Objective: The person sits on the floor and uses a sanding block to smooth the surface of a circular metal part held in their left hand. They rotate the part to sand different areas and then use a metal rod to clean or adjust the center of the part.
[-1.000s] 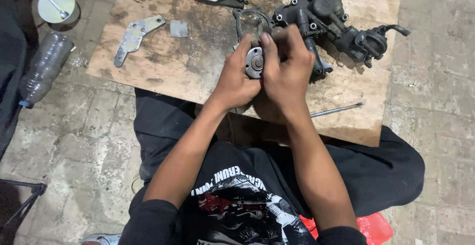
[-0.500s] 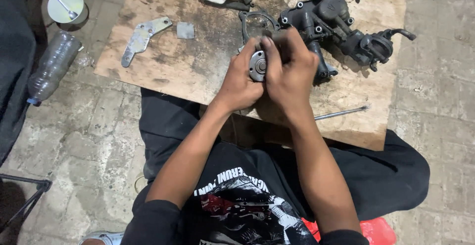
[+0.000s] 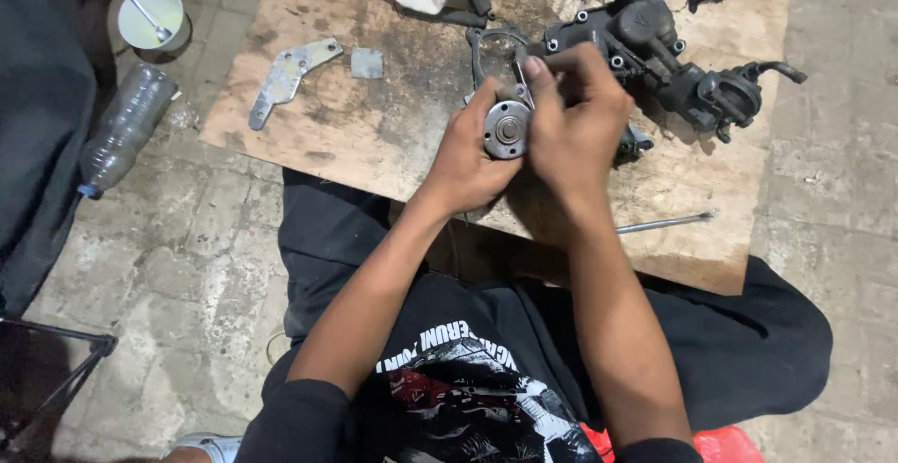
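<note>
Head view, looking down: left hand [image 3: 468, 159] cups a round metal part [image 3: 506, 130] from below with its disc face turned up toward the eye, while right hand [image 3: 572, 117] closes over its far edge, fingers [image 3: 547, 70] curled and pinching the rim, so the part is held just above the board [image 3: 374, 136] and braced from both sides. Just behind lies a dark housing [image 3: 655, 61]; a bracket [image 3: 285, 78], rod [image 3: 664, 224], bottle [image 3: 126, 126] and cup [image 3: 150, 16] lie well apart, beyond the hands' reach.
</note>
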